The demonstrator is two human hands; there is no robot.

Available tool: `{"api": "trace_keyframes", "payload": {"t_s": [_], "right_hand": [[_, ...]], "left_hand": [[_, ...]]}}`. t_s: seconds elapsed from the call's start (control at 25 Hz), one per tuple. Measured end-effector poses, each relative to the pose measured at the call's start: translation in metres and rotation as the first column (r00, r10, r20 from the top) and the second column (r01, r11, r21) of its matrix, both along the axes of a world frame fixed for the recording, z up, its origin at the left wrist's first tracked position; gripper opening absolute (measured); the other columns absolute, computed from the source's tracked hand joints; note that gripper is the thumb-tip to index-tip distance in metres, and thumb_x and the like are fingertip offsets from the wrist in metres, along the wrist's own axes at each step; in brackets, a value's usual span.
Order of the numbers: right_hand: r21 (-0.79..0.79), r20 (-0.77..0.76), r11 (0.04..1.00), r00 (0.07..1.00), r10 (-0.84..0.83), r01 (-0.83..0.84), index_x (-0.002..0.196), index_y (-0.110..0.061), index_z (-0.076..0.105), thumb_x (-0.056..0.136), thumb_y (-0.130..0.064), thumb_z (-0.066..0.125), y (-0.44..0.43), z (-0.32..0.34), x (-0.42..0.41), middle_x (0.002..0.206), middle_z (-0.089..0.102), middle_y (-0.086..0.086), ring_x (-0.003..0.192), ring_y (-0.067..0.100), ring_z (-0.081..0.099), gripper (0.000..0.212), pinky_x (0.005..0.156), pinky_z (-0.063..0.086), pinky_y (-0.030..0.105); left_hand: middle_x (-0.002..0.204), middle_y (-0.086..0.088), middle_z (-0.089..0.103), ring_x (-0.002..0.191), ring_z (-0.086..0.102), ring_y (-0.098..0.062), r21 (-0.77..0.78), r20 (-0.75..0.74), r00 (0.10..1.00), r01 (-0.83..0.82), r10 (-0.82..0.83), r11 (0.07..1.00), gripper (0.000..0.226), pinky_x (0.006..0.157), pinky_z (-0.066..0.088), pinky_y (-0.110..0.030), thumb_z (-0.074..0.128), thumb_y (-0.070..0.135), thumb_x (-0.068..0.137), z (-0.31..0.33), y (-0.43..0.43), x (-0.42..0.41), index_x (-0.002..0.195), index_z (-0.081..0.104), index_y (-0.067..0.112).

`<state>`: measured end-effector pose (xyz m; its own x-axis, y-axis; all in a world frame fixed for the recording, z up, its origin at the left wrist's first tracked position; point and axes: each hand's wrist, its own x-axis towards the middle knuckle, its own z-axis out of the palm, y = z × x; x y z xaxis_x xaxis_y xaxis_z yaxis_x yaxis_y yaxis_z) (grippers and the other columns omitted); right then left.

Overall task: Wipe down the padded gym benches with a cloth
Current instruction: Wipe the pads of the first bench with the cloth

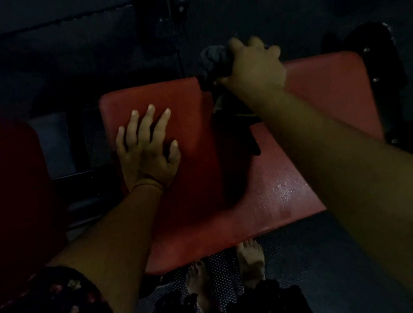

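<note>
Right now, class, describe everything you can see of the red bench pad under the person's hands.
The red bench pad is a cushion with rounded corners, seemingly vinyl, lying flat. Its near right part shines as if damp; a dark shadow crosses the middle. The left hand rests flat on its left part, fingers spread. At its far edge the right hand holds a dark cloth.

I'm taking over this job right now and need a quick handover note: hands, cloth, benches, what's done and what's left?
Left hand: flat, fingers spread, pressing on the red bench pad.
Right hand: grips the bunched cloth at the pad's far edge.
Done: a wet sheen on the near right part suggests it has been wiped.
Left: probably the rest of this pad, then the second red bench on the left. The light is too dim to be sure.
</note>
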<state>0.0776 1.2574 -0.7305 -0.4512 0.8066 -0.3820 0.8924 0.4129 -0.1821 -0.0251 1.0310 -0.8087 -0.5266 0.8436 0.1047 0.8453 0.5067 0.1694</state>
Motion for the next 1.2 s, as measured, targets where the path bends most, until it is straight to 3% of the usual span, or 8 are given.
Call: {"api": "trace_keyframes", "payload": {"t_s": [0.2, 0.4, 0.48, 0.6, 0.68, 0.88, 1.0, 1.2], "right_hand": [[0.1, -0.112, 0.989, 0.989, -0.102, 0.113, 0.139, -0.031, 0.042, 0.09, -0.034, 0.059, -0.052, -0.001, 0.058, 0.142, 0.038, 0.009, 0.117, 0.039, 0.042, 0.053, 0.07, 0.039, 0.038], [0.03, -0.124, 0.989, 0.983, -0.139, 0.143, 0.14, -0.032, 0.044, 0.075, -0.033, 0.077, -0.158, -0.006, 0.155, 0.142, 0.042, 0.012, 0.112, 0.041, 0.045, 0.073, 0.072, 0.053, 0.047], [0.063, -0.109, 0.988, 0.985, -0.136, 0.143, 0.136, -0.03, 0.049, 0.063, -0.036, 0.084, -0.197, -0.01, 0.192, 0.135, 0.048, 0.015, 0.105, 0.043, 0.049, 0.08, 0.064, 0.056, 0.05], [0.12, -0.092, 0.988, 0.992, -0.086, 0.097, 0.133, -0.031, 0.047, 0.074, -0.05, 0.062, -0.225, -0.013, 0.226, 0.133, 0.043, 0.013, 0.106, 0.042, 0.042, 0.063, 0.061, 0.055, 0.052], [0.141, -0.125, 0.98, 0.985, -0.122, 0.139, 0.132, -0.032, 0.046, 0.076, -0.053, 0.052, -0.221, -0.014, 0.228, 0.132, 0.043, 0.013, 0.107, 0.04, 0.04, 0.061, 0.061, 0.055, 0.053], [0.166, -0.151, 0.963, 0.971, -0.188, 0.212, 0.135, -0.032, 0.048, 0.07, -0.039, 0.08, -0.155, -0.018, 0.18, 0.132, 0.051, 0.017, 0.109, 0.039, 0.037, 0.072, 0.063, 0.055, 0.054], [0.192, -0.147, 0.968, 0.98, -0.135, 0.162, 0.137, -0.031, 0.049, 0.078, -0.039, 0.074, -0.102, -0.018, 0.142, 0.137, 0.049, 0.015, 0.11, 0.046, 0.045, 0.065, 0.067, 0.053, 0.051], [0.24, -0.061, 0.968, 0.996, -0.064, 0.077, 0.145, -0.036, 0.036, 0.089, -0.043, 0.06, -0.016, -0.015, 0.076, 0.147, 0.035, 0.007, 0.121, 0.035, 0.039, 0.062, 0.078, 0.049, 0.044]], "left_hand": [[0.148, -0.005, 0.048, 0.14, 0.038, -0.032, -0.033, -0.006, 1.0, -0.001, 0.001, 0.999, 0.059, 0.112, 0.023, -0.056, 0.042, 0.041, 0.087, 0.005, 0.005, 0.003, 0.143, 0.049, 0.025], [0.15, -0.005, 0.041, 0.144, 0.028, -0.029, -0.135, 0.059, 0.998, 0.031, -0.023, 0.99, 0.057, 0.113, 0.009, -0.055, 0.047, 0.041, 0.084, 0.026, 0.013, -0.001, 0.137, 0.052, 0.02], [0.149, -0.004, 0.039, 0.145, 0.025, -0.026, -0.089, 0.082, 0.988, 0.14, -0.133, 0.986, 0.05, 0.114, 0.008, -0.054, 0.053, 0.04, 0.085, 0.041, 0.04, -0.002, 0.131, 0.056, 0.022], [0.15, -0.004, 0.041, 0.143, 0.03, -0.026, -0.001, 0.067, 0.908, 0.415, -0.414, 0.91, 0.054, 0.116, 0.009, -0.05, 0.049, 0.044, 0.088, 0.037, 0.082, 0.013, 0.138, 0.05, 0.025], [0.15, -0.004, 0.042, 0.142, 0.034, -0.026, -0.022, 0.084, 0.852, 0.521, -0.518, 0.853, 0.057, 0.117, 0.01, -0.047, 0.045, 0.044, 0.09, 0.022, 0.088, 0.03, 0.144, 0.043, 0.025], [0.146, -0.001, 0.048, 0.139, 0.038, -0.021, 0.009, 0.101, 0.878, 0.47, -0.468, 0.883, 0.057, 0.118, 0.019, -0.042, 0.043, 0.041, 0.09, 0.007, 0.088, 0.029, 0.143, 0.047, 0.019], [0.145, -0.001, 0.049, 0.139, 0.038, -0.02, 0.037, 0.08, 0.869, 0.487, -0.488, 0.873, 0.057, 0.117, 0.021, -0.042, 0.045, 0.04, 0.089, 0.005, 0.09, 0.028, 0.142, 0.049, 0.019], [0.144, -0.002, 0.05, 0.138, 0.039, -0.021, 0.056, 0.08, 0.868, 0.488, -0.491, 0.871, 0.056, 0.116, 0.021, -0.042, 0.046, 0.037, 0.088, 0.004, 0.089, 0.029, 0.141, 0.05, 0.018]]}}
